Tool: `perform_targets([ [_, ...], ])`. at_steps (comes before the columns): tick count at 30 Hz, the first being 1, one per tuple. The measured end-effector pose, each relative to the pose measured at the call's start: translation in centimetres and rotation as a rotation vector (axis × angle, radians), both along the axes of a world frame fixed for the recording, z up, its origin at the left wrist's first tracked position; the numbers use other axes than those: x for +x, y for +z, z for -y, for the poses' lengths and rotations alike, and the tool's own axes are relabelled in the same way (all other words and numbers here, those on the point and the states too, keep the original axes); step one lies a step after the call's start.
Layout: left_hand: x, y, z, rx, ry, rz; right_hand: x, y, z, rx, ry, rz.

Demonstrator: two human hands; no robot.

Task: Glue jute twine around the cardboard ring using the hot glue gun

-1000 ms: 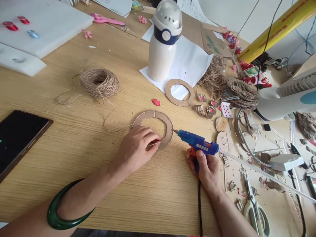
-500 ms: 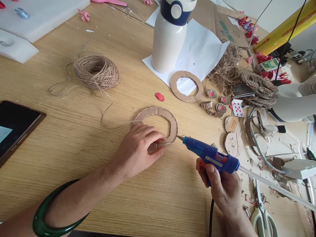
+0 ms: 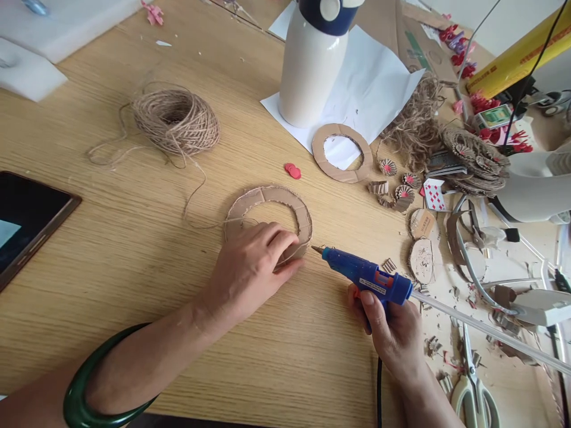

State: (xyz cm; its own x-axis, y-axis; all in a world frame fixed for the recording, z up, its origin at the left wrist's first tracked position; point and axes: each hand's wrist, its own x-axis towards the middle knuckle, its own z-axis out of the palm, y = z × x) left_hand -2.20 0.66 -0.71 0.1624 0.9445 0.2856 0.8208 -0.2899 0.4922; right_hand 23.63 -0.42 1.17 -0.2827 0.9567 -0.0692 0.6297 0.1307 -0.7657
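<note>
My left hand (image 3: 254,261) grips the near side of a cardboard ring (image 3: 279,195), thumb and fingers closed on its rim. Thin twine runs along the ring's edge and trails left to a ball of jute twine (image 3: 176,122). In my right hand (image 3: 388,327) is a blue hot glue gun (image 3: 366,274), with a long clear glue stick (image 3: 473,324) sticking out of its back. The gun's metal tip points left, close to the ring's right edge; whether it touches I cannot tell.
A second cardboard ring (image 3: 321,145) lies partly on white paper beside a white bottle (image 3: 312,71). Small red discs (image 3: 293,171) lie between the rings. Rolled cardboard pieces, scraps and scissors (image 3: 473,380) crowd the right. A phone (image 3: 33,226) lies at left.
The cardboard ring has turned in my left hand and shifted slightly left. My right hand has moved the glue gun a little left with it. The camera view has shifted slightly.
</note>
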Motion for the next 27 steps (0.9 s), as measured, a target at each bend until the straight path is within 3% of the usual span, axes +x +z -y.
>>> perform_targets([
  [16,0.21,-0.02,-0.04,-0.027,0.017,0.001,-0.72,-0.34,0.03,-0.024,-0.009,0.032],
  [27,-0.25,0.2,-0.05,-0.055,-0.022,0.02,-0.84,-0.26,-0.34,0.049,0.001,0.135],
])
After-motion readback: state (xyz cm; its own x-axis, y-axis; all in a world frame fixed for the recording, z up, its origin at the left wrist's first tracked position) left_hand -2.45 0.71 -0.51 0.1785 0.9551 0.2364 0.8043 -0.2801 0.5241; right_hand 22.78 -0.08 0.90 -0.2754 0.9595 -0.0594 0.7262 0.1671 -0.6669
